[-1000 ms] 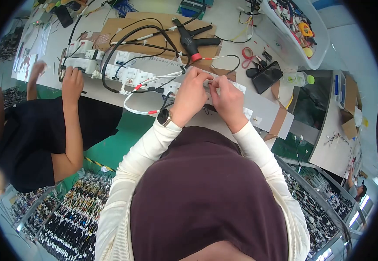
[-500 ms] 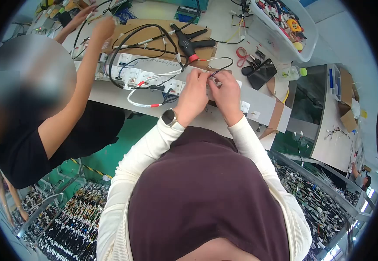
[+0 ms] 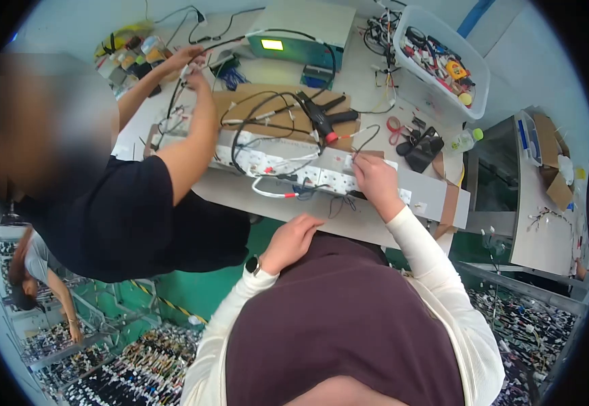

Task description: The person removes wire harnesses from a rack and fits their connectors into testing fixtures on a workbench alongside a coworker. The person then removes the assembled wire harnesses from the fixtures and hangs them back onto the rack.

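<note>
Two cares seem wise at the long row of white square plastic sockets (image 3: 338, 180) beneath the right hand (image 3: 378, 181): keep the row steady, and leave slack in the thin black looped cable (image 3: 378, 130) beyond the fingertips; the right hand's fingers bend in at that cable's near end, their grip hidden; the left hand (image 3: 289, 242), loosely curled by the pale counter (image 3: 359, 227), shows nothing held, though its palm is hidden, so I cannot tell.

The left hand (image 3: 289, 241) is near the torso (image 3: 335, 311), fingers (image 3: 307, 225) bent; the right hand (image 3: 377, 183) extends farther forward.
</note>
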The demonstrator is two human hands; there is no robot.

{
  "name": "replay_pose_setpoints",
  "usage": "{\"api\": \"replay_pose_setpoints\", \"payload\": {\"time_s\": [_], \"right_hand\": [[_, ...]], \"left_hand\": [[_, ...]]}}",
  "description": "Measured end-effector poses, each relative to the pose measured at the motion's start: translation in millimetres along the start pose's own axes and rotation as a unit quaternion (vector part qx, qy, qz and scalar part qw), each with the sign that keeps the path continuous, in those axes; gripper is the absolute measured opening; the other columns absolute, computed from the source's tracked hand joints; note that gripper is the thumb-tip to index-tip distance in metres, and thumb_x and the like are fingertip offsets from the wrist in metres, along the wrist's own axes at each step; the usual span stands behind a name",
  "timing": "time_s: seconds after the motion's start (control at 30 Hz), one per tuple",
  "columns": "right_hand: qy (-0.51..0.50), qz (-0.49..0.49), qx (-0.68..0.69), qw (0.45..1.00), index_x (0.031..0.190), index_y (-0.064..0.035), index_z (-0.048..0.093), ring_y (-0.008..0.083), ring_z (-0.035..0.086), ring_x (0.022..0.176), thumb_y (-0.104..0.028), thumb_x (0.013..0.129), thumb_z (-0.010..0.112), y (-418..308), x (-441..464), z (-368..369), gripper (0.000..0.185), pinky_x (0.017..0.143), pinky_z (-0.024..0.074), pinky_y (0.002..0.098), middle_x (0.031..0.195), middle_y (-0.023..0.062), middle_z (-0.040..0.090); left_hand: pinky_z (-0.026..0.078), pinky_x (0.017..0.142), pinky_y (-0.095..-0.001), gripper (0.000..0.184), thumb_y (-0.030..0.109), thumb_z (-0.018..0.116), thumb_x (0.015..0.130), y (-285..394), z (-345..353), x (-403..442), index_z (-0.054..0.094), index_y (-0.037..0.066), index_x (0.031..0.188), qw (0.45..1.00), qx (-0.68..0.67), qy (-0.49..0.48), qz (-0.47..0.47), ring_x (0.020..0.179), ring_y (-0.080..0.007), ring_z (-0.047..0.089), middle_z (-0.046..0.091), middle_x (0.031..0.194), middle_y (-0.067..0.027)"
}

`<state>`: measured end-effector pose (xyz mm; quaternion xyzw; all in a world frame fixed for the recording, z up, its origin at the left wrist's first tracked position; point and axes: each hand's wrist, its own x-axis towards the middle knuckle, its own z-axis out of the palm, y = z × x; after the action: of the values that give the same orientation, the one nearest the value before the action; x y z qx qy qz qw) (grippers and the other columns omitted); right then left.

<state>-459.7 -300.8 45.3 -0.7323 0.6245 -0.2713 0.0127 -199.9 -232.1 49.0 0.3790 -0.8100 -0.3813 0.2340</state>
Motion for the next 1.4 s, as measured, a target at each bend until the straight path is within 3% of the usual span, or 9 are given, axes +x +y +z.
{"api": "replay_pose_setpoints", "payload": {"time_s": [0.33,0.4,0.47,0.6,0.83,1.0,1.07,1.17,1.4], "right_hand": [[-0.010,0.057,-0.007,0.998,0.095,-0.0085,0.072,0.0329,0.068,0.081,-0.016,0.083,0.067,-16.2,1.4,1.6,0.015,0.069,0.0552,0.0424,0.091,0.0104,0.071],[-0.008,0.070,-0.017,0.997,0.095,-0.0087,0.072,0.0334,0.068,0.081,-0.016,0.083,0.067,-21.8,0.4,3.2,0.015,0.069,0.0550,0.0430,0.090,0.0112,0.071],[0.020,0.078,-0.043,0.996,0.083,-0.0052,0.070,0.0333,0.067,0.074,-0.012,0.083,0.064,-25.1,-0.1,7.0,0.009,0.065,0.0546,0.0430,0.082,0.0117,0.070],[0.025,0.125,-0.042,0.991,0.083,-0.0058,0.069,0.0351,0.067,0.073,-0.013,0.082,0.065,-30.7,-2.0,9.4,0.009,0.065,0.0533,0.0453,0.081,0.0136,0.069],[0.066,0.139,0.023,0.988,0.096,-0.0068,0.074,0.0268,0.070,0.067,-0.020,0.083,0.072,-18.4,-13.2,17.9,0.018,0.065,0.0543,0.0378,0.087,0.0117,0.072],[0.050,0.077,0.051,0.994,0.095,-0.0053,0.074,0.0265,0.068,0.065,-0.024,0.084,0.076,-7.2,-6.1,11.1,0.022,0.063,0.0533,0.0348,0.086,0.0116,0.073],[0.050,0.080,0.041,0.995,0.094,-0.0035,0.076,0.0252,0.067,0.064,-0.025,0.084,0.077,-10.2,-2.1,10.0,0.024,0.063,0.0524,0.0344,0.077,0.0138,0.071],[0.042,0.114,0.005,0.993,0.092,-0.0013,0.075,0.0243,0.069,0.066,-0.025,0.083,0.077,-12.8,2.3,11.7,0.026,0.065,0.0534,0.0323,0.078,0.0151,0.072],[0.021,0.204,0.109,0.973,0.093,0.0006,0.075,0.0216,0.071,0.064,-0.018,0.082,0.075,4.2,4.4,21.8,0.022,0.065,0.0542,0.0327,0.079,0.0134,0.074]], "left_hand": [[0.053,0.082,-0.0377,0.020,0.010,0.059,0.094,-20.5,-19.8,-59.2,0.068,0.004,0.111,0.994,-0.008,0.064,-0.091,0.094,-0.0326,0.066,0.067,0.102,-0.0121],[0.053,0.081,-0.0380,0.019,0.011,0.059,0.095,-21.4,-20.9,-63.6,0.068,0.004,0.110,0.995,0.022,0.050,-0.078,0.094,-0.0326,0.066,0.067,0.102,-0.0114],[0.053,0.081,-0.0383,0.019,0.012,0.059,0.095,-22.8,-20.8,-70.4,0.067,0.005,0.111,0.996,0.022,0.036,-0.076,0.095,-0.0324,0.065,0.066,0.103,-0.0109],[0.052,0.084,-0.0391,0.021,0.014,0.059,0.095,-32.5,-19.2,-82.5,0.065,0.006,0.113,0.998,0.032,-0.004,-0.059,0.100,-0.0319,0.063,0.065,0.105,-0.0101],[0.052,0.089,-0.0409,0.027,0.022,0.060,0.095,-56.8,-8.9,-113.5,0.065,0.006,0.116,0.991,0.063,-0.070,-0.099,0.105,-0.0332,0.062,0.065,0.109,-0.0127],[0.051,0.090,-0.0422,0.030,0.025,0.059,0.095,-68.7,-19.3,-141.8,0.064,0.004,0.116,0.987,0.085,-0.036,-0.132,0.106,-0.0348,0.062,0.064,0.110,-0.0151],[0.051,0.090,-0.0423,0.031,0.025,0.059,0.095,-72.2,-22.2,-156.9,0.064,0.003,0.116,0.986,0.087,-0.009,-0.141,0.106,-0.0350,0.062,0.065,0.110,-0.0154],[0.053,0.085,-0.0445,0.028,0.025,0.061,0.095,-83.1,-22.9,-179.2,0.065,0.003,0.112,0.980,0.058,0.058,-0.181,0.101,-0.0363,0.063,0.065,0.104,-0.0166],[0.053,0.087,-0.0453,0.032,0.026,0.061,0.094,-101.2,-15.1,-217.1,0.066,0.000,0.113,0.958,0.055,0.060,-0.274,0.101,-0.0388,0.064,0.067,0.108,-0.0207]]}}
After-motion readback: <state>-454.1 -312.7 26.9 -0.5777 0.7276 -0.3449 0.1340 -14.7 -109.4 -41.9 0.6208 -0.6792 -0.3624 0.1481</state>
